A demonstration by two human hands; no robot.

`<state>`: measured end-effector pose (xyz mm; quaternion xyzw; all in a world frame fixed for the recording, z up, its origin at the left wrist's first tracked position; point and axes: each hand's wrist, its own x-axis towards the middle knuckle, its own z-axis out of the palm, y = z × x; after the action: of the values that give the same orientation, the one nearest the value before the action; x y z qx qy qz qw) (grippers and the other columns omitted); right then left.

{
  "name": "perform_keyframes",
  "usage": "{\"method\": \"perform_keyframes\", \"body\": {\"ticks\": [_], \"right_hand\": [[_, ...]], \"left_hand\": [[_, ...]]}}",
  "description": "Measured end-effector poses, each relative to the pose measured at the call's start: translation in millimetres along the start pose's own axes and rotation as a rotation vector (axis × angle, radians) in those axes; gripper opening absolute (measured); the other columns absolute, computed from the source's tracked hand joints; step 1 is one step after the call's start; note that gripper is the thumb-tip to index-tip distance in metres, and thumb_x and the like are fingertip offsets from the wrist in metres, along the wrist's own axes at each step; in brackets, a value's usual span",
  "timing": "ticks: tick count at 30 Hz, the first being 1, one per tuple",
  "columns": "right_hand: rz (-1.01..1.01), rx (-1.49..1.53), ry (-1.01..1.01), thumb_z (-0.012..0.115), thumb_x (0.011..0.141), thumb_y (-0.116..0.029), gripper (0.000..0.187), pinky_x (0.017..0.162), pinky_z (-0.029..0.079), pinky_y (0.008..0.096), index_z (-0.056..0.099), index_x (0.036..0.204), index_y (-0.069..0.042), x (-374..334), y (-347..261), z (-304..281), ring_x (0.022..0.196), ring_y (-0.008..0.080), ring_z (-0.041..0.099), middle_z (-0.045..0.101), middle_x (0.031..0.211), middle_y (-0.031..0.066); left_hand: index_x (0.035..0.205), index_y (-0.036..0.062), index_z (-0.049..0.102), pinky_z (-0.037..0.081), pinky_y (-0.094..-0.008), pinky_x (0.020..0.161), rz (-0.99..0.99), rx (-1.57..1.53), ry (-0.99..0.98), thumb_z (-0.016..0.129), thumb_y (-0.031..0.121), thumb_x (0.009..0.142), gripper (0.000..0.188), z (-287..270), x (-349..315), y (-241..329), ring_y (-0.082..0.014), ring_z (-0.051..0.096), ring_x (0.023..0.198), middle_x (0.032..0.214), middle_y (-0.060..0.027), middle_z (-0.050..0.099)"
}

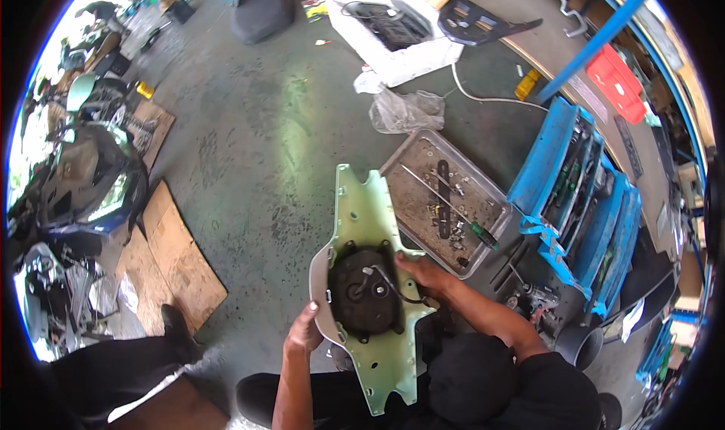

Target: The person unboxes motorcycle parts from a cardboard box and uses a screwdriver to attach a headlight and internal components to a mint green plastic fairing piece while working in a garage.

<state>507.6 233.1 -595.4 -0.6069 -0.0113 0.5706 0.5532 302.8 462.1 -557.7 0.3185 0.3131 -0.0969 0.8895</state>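
Observation:
A pale green moulded plastic panel (382, 385) is held up over the floor, its ribbed inner side showing. In its middle sits a round black housing (361, 294) with a short dark cable and a light-coloured connector. My left hand (304, 329) grips the panel's left edge, thumb on the rim and most fingers hidden underneath. On the opposite side, my right hand (423, 274) is closed on the right edge, beside the cable. Just beyond it lies a metal tray (495, 203), holding a green-handled screwdriver (483, 236), a dark strip and small hardware.
An open blue toolbox (547, 154) stands right of the tray. Farther off are a crumpled clear bag (408, 111) and a white foam box (404, 67). Cardboard (177, 252) and motorcycle parts (83, 177) lie left. Someone's dark shoe (175, 326) rests near the cardboard.

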Motion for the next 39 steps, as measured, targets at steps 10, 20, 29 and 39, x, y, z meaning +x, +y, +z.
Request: {"method": "perform_keyframes", "body": {"ticks": [10,20,29,39], "right_hand": [[0.019,-0.011,0.002,0.06,0.091,-0.057,0.048,0.076,0.04,0.0276,0.06,0.104,-0.01,-8,-5,-10,0.09,0.009,0.046,0.052,0.096,-0.0015],[-0.099,-0.305,0.11,0.057,0.096,-0.042,0.049,0.091,0.04,0.0289,0.052,0.125,-0.003,-16,-49,15,0.097,0.0107,0.049,0.057,0.107,0.0034],[-0.388,-0.036,-0.268,0.066,0.091,-0.038,0.077,0.109,0.031,0.0322,0.03,0.148,0.0,-33,-6,16,0.13,0.0195,0.041,0.043,0.145,0.0108],[-0.245,-0.468,0.307,0.068,0.086,-0.025,0.036,0.08,0.053,0.0347,0.065,0.119,-0.011,-41,24,-104,0.087,0.0215,0.066,0.068,0.097,0.0089]], "left_hand": [[0.143,-0.0007,0.038,0.052,-0.0463,0.093,-0.023,-0.303,-0.013,0.053,0.06,0.091,0.082,14,25,-17,-0.0321,0.059,0.114,0.134,-0.019,0.053],[0.138,-0.0016,0.046,0.053,-0.0453,0.094,0.05,-0.38,0.152,0.042,0.048,0.099,0.063,23,26,-48,-0.0294,0.062,0.112,0.129,-0.0204,0.057],[0.137,-0.0015,0.046,0.053,-0.0455,0.094,0.091,-0.52,0.169,0.042,0.048,0.099,0.063,48,-6,-114,-0.0296,0.062,0.112,0.129,-0.0204,0.057],[0.137,-0.0013,0.046,0.053,-0.0458,0.094,0.085,-0.531,0.219,0.042,0.048,0.099,0.062,52,-20,-130,-0.0297,0.062,0.112,0.129,-0.0204,0.057]]}}
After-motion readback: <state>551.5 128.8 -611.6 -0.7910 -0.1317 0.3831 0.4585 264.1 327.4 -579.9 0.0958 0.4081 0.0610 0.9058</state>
